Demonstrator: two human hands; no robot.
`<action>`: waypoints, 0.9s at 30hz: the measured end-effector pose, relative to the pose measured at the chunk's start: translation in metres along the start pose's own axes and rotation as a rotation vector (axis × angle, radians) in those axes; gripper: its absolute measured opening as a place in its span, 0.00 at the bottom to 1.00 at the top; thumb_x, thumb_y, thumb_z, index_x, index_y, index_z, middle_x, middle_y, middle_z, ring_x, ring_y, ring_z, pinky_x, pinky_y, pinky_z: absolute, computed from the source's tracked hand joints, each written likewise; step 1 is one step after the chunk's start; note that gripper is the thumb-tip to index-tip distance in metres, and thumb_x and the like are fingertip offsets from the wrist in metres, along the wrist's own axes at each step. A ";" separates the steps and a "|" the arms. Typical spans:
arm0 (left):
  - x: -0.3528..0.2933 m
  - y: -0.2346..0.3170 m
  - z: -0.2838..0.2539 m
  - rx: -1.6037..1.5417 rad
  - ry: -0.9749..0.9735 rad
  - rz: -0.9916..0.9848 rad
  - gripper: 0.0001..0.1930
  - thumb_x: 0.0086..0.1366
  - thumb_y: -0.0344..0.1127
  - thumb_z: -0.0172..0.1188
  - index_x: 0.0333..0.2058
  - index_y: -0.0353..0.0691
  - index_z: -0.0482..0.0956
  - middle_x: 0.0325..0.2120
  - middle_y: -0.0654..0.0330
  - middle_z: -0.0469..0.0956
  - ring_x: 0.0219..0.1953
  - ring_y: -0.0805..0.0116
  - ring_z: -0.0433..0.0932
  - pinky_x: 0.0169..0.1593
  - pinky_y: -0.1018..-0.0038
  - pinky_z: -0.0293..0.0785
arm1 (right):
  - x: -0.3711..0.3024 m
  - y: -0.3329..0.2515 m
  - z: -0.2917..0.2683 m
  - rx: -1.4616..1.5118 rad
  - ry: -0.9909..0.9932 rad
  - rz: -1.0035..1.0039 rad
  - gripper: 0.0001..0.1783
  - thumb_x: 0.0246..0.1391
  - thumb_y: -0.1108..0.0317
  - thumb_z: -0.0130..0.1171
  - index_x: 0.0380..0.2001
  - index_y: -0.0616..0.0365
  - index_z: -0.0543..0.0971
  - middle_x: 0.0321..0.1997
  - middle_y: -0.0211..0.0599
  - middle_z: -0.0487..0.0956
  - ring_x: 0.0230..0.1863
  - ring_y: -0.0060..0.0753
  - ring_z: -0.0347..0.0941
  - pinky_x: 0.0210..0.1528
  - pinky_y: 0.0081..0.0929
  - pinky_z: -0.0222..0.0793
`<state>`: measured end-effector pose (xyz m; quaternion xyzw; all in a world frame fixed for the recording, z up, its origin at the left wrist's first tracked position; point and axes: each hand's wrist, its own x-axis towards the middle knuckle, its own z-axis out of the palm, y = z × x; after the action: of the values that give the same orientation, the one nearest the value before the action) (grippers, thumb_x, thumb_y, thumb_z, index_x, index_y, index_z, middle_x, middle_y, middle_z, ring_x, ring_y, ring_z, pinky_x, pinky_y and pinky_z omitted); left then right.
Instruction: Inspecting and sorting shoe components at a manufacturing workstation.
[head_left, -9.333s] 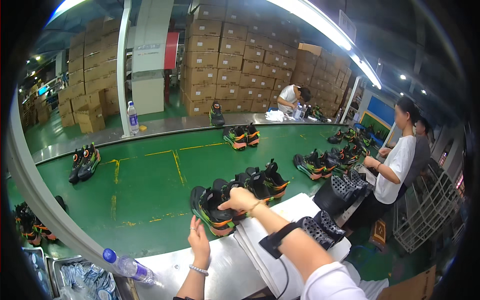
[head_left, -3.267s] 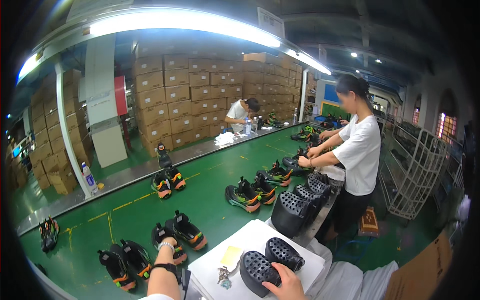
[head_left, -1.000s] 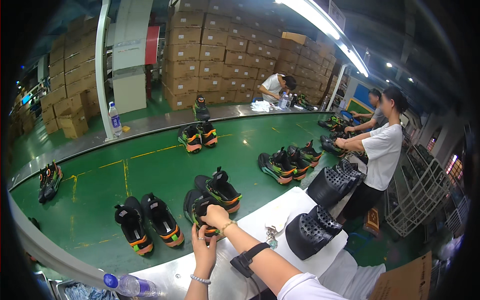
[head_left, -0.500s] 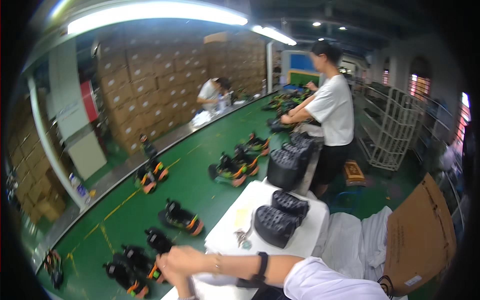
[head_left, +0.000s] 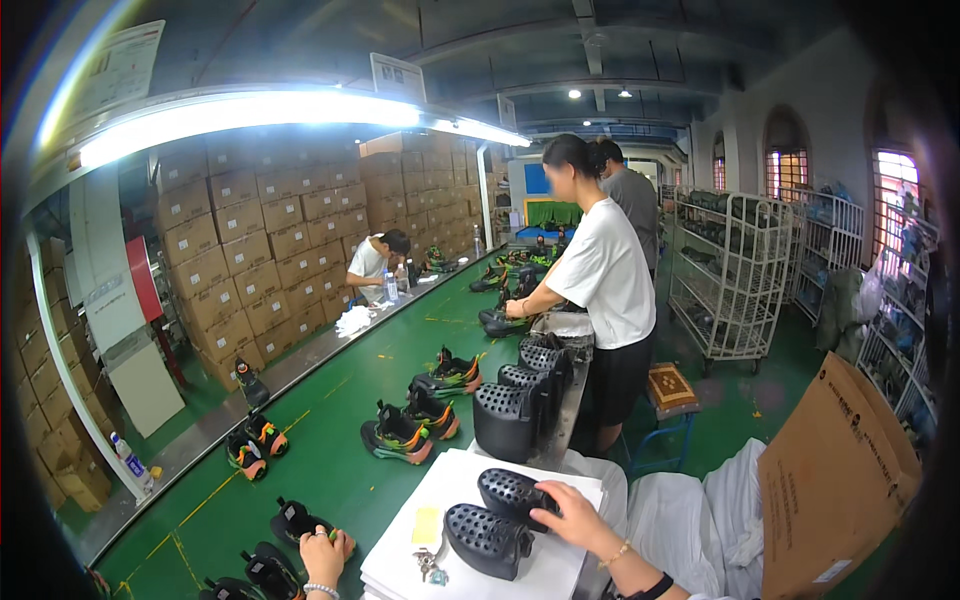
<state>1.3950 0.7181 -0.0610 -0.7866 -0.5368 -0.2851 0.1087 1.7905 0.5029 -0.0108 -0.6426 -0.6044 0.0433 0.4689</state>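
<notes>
My left hand (head_left: 325, 556) has its fingers curled over the near end of a black sneaker (head_left: 295, 520) with orange and green trim, on the green conveyor belt (head_left: 215, 520). My right hand (head_left: 575, 520) grips the right end of a black perforated shoe form (head_left: 512, 496), its thumb and fingers around the edge. That form lies on a stack of white sheets (head_left: 395, 545). Right beside it is a second perforated shoe form (head_left: 482, 543), untouched. More black sneakers (head_left: 268, 572) stand close to my left hand, partly cut off by the lower edge.
Keys (head_left: 432, 570) and a yellow note (head_left: 426, 526) lie on the sheets. More perforated forms (head_left: 510, 415) stand beyond. Sneakers (head_left: 400, 432) dot the belt. A co-worker (head_left: 610, 260) in white handles shoes on the right; another person (head_left: 372, 265) bends at the far side. A cardboard box (head_left: 835, 470) leans right.
My hands, together half a second ago, have separated: the left has gone to a sneaker, the right to a shoe form. The view has tilted up and turned right.
</notes>
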 end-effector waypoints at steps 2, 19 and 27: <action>0.001 -0.003 -0.010 0.045 -0.057 -0.037 0.19 0.58 0.49 0.53 0.24 0.35 0.73 0.16 0.48 0.75 0.23 0.50 0.74 0.39 0.61 0.66 | 0.002 0.003 -0.002 0.060 -0.028 -0.023 0.28 0.47 0.55 0.63 0.49 0.59 0.71 0.50 0.47 0.72 0.54 0.47 0.67 0.55 0.36 0.63; 0.028 -0.058 -0.019 -0.099 -0.405 -0.090 0.14 0.54 0.39 0.51 0.23 0.34 0.80 0.24 0.43 0.77 0.31 0.45 0.77 0.37 0.62 0.73 | 0.010 0.031 0.008 0.082 -0.102 0.088 0.35 0.42 0.56 0.68 0.52 0.56 0.66 0.51 0.47 0.74 0.51 0.50 0.71 0.52 0.35 0.67; 0.041 -0.043 -0.005 -0.065 -0.482 0.123 0.13 0.52 0.39 0.53 0.25 0.35 0.80 0.26 0.44 0.78 0.32 0.47 0.78 0.39 0.62 0.73 | 0.003 0.029 0.009 0.110 -0.072 0.099 0.36 0.41 0.56 0.68 0.52 0.57 0.67 0.51 0.46 0.74 0.51 0.49 0.71 0.52 0.35 0.68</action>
<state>1.3656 0.7653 -0.0397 -0.8661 -0.4889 -0.0993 -0.0304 1.8071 0.5154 -0.0329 -0.6431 -0.5850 0.1226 0.4786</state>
